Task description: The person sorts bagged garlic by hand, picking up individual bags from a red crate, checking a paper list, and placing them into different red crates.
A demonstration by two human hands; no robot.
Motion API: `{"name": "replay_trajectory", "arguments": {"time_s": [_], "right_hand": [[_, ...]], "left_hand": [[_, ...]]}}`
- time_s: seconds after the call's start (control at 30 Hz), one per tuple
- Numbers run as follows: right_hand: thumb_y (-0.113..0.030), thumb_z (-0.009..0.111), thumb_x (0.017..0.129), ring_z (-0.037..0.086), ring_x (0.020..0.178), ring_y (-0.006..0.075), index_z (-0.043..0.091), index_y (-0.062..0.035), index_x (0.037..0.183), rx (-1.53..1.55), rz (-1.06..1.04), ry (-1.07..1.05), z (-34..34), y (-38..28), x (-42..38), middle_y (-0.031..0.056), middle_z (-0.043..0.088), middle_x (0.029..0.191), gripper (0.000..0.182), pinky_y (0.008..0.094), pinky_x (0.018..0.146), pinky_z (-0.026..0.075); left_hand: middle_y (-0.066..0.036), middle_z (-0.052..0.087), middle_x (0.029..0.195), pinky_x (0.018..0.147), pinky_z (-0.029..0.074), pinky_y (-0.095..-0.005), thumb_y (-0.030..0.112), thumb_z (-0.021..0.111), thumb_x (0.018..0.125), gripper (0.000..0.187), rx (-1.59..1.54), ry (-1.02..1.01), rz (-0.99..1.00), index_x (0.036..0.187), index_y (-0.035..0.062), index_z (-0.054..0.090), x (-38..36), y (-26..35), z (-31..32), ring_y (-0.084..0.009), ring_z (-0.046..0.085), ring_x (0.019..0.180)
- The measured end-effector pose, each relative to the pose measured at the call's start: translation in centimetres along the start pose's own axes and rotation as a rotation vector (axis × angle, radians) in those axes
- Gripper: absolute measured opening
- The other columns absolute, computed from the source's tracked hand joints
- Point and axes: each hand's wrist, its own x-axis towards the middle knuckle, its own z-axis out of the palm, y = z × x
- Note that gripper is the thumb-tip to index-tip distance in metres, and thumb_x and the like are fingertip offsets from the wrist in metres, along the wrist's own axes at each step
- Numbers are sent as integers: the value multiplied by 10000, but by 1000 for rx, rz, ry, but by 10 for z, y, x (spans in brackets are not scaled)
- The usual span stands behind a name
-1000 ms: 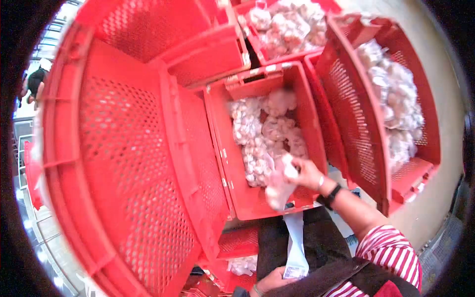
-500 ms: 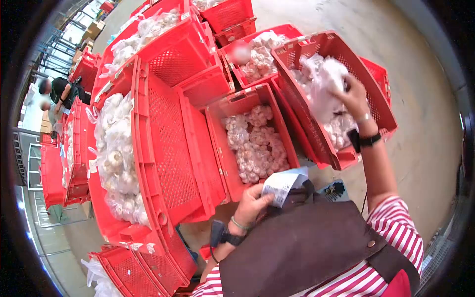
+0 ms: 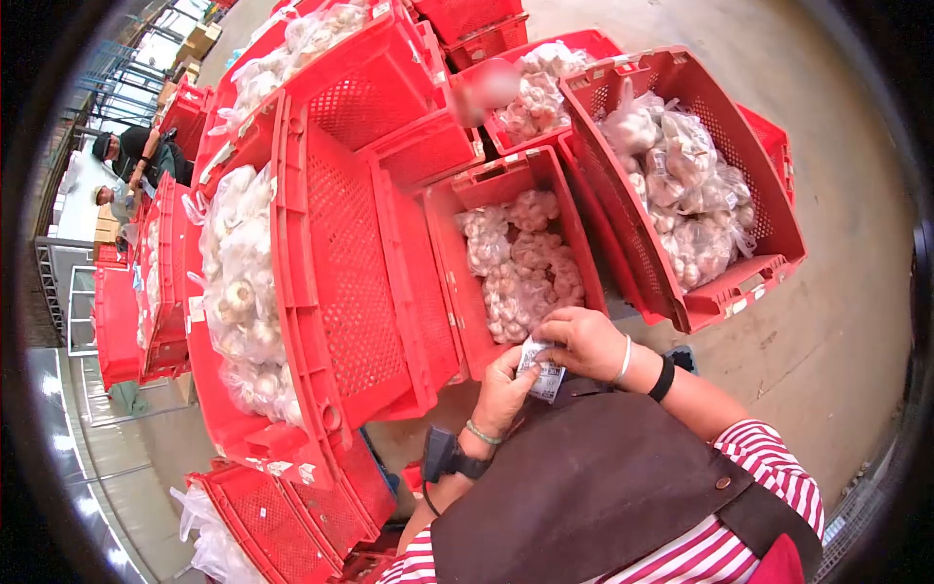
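In front of my apron, my left hand (image 3: 499,397) is closed on a strip of white printed labels (image 3: 545,378). My right hand (image 3: 592,344) has its fingertips pinched at the upper end of the same strip. Just beyond both hands is a red crate (image 3: 448,282) with clear bags of garlic (image 3: 520,292) in its bottom. To the right stands another red crate (image 3: 778,219), tilted in view, holding bagged garlic (image 3: 686,175) in a heap. My fingers partly cover the labels.
A tall red crate (image 3: 341,292) on the left holds more bagged garlic (image 3: 243,292). Further stacked crates (image 3: 482,39) stand at the back. Two people, one in a dark top (image 3: 136,151), are at the far left. Concrete floor (image 3: 827,321) shows on the right.
My right hand has let go of a garlic bag in the right crate and come back to the labels. The label strip now sits lower, between both hands.
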Motion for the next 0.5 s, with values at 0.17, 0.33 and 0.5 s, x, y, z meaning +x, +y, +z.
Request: {"name": "replay_trajectory", "arguments": {"time_s": [0.17, 0.33, 0.5], "right_hand": [[-191, 654, 726, 608, 751, 295, 659, -75, 861, 150, 176, -113, 26, 23, -5, 117, 626, 786, 178, 371, 654, 482], [-184, 671, 787, 583, 587, 126, 666, -6, 822, 846, 670, -272, 85, 110, -2, 34, 626, 644, 182, 287, 562, 469], [-160, 631, 806, 556, 565, 107, 660, -2, 777, 497, 924, 372, 177, 295, 39, 44, 620, 648, 163, 270, 519, 446]], "left_hand": [[-22, 599, 959, 775, 449, -245, 16, 534, 818, 272, 55, 8, -96, 1086, -20, 556, -2, -20, -13, -94, 553, 866], [-46, 607, 968, 804, 440, -264, 37, 543, 806, 278, 205, 22, -231, 1072, -41, 561, 5, -55, -40, -119, 561, 887], [-72, 626, 959, 801, 452, -273, 41, 568, 807, 242, 79, 134, -462, 1034, -43, 579, 2, -121, -82, -125, 574, 877]]}}
